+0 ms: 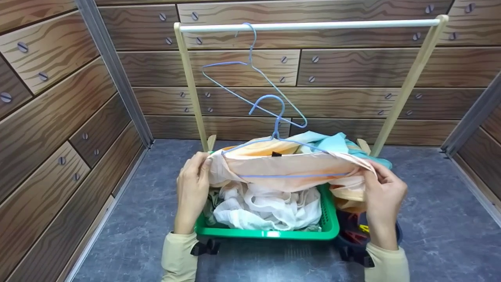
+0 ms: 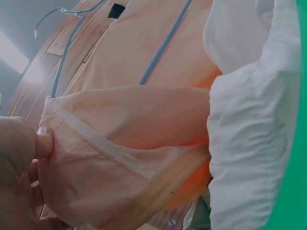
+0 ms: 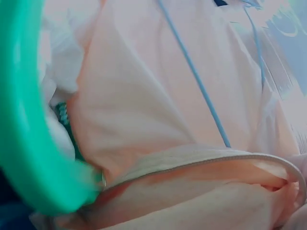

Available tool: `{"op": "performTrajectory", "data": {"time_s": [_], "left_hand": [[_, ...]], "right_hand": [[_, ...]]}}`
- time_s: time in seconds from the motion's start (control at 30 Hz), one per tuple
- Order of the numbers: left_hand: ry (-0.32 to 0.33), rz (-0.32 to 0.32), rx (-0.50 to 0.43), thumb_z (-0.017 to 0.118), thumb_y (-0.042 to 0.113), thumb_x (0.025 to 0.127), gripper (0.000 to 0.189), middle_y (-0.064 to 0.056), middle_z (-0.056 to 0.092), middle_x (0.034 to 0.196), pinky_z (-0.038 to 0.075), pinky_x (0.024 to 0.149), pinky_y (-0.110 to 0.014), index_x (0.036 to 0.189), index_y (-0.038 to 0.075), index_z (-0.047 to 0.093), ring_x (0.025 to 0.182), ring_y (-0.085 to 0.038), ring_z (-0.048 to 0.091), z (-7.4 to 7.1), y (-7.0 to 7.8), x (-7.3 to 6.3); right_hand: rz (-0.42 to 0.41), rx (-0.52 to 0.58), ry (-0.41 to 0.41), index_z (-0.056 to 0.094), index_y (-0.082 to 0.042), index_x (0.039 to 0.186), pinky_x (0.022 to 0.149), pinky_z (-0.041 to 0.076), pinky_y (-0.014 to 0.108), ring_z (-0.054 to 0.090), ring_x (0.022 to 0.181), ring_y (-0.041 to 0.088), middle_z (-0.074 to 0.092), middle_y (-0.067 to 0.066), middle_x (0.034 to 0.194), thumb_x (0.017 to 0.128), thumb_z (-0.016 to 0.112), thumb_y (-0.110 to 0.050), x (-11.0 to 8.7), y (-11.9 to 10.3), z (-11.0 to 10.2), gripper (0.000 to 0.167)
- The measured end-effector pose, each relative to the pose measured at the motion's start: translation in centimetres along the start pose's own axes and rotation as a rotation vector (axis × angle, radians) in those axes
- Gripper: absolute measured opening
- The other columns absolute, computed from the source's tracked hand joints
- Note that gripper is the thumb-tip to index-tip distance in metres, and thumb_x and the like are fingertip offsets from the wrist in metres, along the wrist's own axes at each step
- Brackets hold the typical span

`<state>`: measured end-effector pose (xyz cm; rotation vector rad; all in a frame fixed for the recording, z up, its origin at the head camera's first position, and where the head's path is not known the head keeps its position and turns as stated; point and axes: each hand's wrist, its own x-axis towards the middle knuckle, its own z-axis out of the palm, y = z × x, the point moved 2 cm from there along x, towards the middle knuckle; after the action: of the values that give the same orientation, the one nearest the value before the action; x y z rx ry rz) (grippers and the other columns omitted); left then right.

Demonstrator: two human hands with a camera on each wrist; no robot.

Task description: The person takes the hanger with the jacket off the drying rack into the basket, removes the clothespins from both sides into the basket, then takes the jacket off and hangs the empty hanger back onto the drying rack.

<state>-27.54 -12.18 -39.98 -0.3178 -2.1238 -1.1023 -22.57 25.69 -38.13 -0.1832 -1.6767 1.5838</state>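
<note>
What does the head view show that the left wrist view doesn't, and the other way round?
Only the head view: the rack, the bare hanger on it, the right hand, the turquoise cloth and the dark container.
Only the left wrist view: a bright strip at upper left, apparently a light.
Both: the left hand holding the peach garment, its blue hanger, the white cloth and the green basket.

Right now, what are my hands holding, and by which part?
A peach garment with a blue hanger inside it: your left hand pinches its left end, your right hand its right end.
</note>
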Motion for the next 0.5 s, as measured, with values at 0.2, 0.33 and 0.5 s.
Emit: {"op": "performTrajectory", "data": {"time_s": [0.2,0.33,0.5], "left_hand": [[-0.009,0.011,0.013,0.054,0.028,0.101,0.018,0.001,0.066,0.094,0.042,0.085,-0.046,0.100,0.016,0.068,0.094,-0.021,0.060,-0.1,-0.2,0.2],[-0.031,-0.001,0.015,0.054,0.029,0.101,0.018,0.000,0.067,0.096,0.042,0.086,-0.047,0.100,0.017,0.068,0.095,-0.022,0.061,0.1,-0.3,0.2],[-0.036,-0.011,-0.014,0.055,0.028,0.101,0.018,0.001,0.068,0.097,0.044,0.080,-0.043,0.100,0.018,0.069,0.092,-0.019,0.061,0.2,-0.3,0.2]], "right_hand": [[0.235,0.307,-0.020,0.073,0.009,0.100,0.063,0.053,0.020,0.065,0.071,0.015,0.071,0.011,0.084,0.089,0.071,-0.002,0.9,1.7,-0.4,0.016],[0.420,0.480,-0.072,0.075,0.003,0.097,0.076,0.055,0.029,0.067,0.092,0.021,0.069,0.014,0.100,0.091,0.067,-0.001,1.3,2.2,-1.0,0.011],[0.602,0.605,-0.225,0.073,-0.005,0.098,0.088,0.050,0.027,0.059,0.107,0.016,0.058,0.008,0.115,0.097,0.059,-0.004,1.5,2.7,-1.5,0.014]]}}
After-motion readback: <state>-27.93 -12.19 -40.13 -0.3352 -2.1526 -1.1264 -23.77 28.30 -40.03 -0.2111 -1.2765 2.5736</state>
